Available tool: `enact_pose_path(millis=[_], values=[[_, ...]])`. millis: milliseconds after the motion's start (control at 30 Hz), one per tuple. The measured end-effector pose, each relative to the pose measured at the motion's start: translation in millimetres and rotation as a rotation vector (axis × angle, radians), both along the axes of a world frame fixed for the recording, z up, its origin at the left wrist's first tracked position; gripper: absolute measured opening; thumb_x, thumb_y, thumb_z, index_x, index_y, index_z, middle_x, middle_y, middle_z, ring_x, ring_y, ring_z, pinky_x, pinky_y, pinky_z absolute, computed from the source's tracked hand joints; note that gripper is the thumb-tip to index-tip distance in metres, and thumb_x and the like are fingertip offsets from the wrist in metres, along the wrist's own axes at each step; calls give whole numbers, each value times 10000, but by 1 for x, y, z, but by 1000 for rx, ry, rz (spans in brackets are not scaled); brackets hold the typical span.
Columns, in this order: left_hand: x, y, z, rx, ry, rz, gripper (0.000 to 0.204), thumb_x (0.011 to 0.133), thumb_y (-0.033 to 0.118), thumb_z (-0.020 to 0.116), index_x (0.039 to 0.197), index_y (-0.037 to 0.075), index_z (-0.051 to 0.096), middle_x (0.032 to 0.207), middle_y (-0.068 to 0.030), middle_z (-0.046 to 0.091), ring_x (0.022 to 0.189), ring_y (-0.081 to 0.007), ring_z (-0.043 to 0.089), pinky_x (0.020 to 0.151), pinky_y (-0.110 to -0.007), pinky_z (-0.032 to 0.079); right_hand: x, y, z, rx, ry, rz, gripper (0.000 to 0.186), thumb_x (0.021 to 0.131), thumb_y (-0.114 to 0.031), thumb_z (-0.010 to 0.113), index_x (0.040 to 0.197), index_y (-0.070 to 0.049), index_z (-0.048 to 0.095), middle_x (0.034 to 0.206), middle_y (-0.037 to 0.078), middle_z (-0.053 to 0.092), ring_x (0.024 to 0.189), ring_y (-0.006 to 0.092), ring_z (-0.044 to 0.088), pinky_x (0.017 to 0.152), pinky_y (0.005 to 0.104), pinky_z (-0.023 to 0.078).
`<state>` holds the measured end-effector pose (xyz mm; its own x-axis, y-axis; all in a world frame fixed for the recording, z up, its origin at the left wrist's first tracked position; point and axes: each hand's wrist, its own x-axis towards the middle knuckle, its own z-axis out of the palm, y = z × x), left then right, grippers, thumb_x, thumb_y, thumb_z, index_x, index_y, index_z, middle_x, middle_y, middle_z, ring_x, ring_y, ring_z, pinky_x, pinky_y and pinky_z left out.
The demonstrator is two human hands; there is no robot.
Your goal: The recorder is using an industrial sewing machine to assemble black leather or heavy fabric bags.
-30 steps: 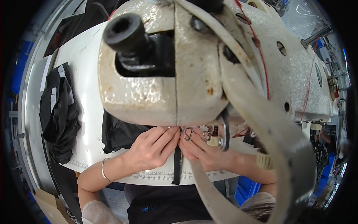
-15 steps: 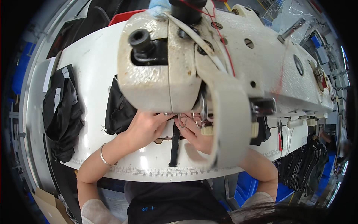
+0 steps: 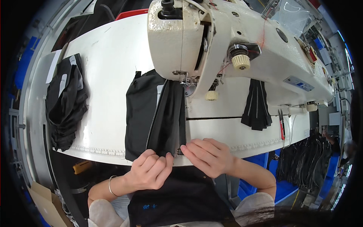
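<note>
A black fabric piece with a zipper (image 3: 157, 115) lies on the white sewing table (image 3: 109, 64), its far end under the presser foot (image 3: 185, 81) of a cream industrial sewing machine (image 3: 227, 41). My left hand (image 3: 149, 170) pinches the near edge of the fabric at the table's front edge. Next to it, my right hand (image 3: 208, 155) rests with its fingers on the fabric's near right corner, beside the zipper teeth.
A pile of black fabric pieces (image 3: 66, 102) sits at the table's left end. Another small black zipper piece (image 3: 256, 108) lies under the machine arm to the right. Blue bins (image 3: 249, 187) stand below the table on the right. A cardboard box (image 3: 41, 196) is at lower left.
The view has pulled back from the machine head. Both hands have moved from near the needle to the table's front edge, and the fabric now lies spread out toward me.
</note>
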<state>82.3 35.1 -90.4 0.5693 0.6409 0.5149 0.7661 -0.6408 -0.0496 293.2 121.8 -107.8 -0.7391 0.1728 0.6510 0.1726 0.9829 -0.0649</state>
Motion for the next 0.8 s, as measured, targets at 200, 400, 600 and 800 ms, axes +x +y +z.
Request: enact_pose_path(millis=[200, 400, 600, 800], values=[[6, 0, -9, 124, -161, -12, 382, 495, 66, 634, 860, -42, 675, 822, -88, 496, 709, -221, 477, 641, -323, 478, -5, 0, 7, 1, 82, 10, 196, 730, -54, 658, 914, 13, 674, 910, 100, 656, 840, 208, 633, 593, 259, 475], [-10, 13, 8, -216, -570, 63, 295, 618, -91, 569, 899, -50, 650, 919, -153, 612, 746, -257, 578, 638, -334, 473, -2, -1, 3, 15, 22, 56, 209, 745, -84, 604, 916, 28, 650, 971, 103, 623, 940, 220, 603, 701, 290, 480], [-48, 59, 54, -260, -433, 215, 281, 706, -99, 528, 921, 13, 671, 866, -65, 593, 693, -172, 531, 669, -257, 430, 7, -7, -3, -119, -243, 41, 191, 712, -54, 652, 892, 9, 664, 990, 104, 630, 977, 213, 611, 750, 284, 486], [-2, 17, 4, -82, 63, -107, 208, 686, 58, 620, 865, -38, 665, 1023, -154, 653, 781, -189, 578, 675, -274, 466, 6, -14, -9, -130, -184, 5, 278, 688, -93, 593, 916, 61, 627, 1012, 148, 605, 1039, 284, 582, 827, 347, 488]])
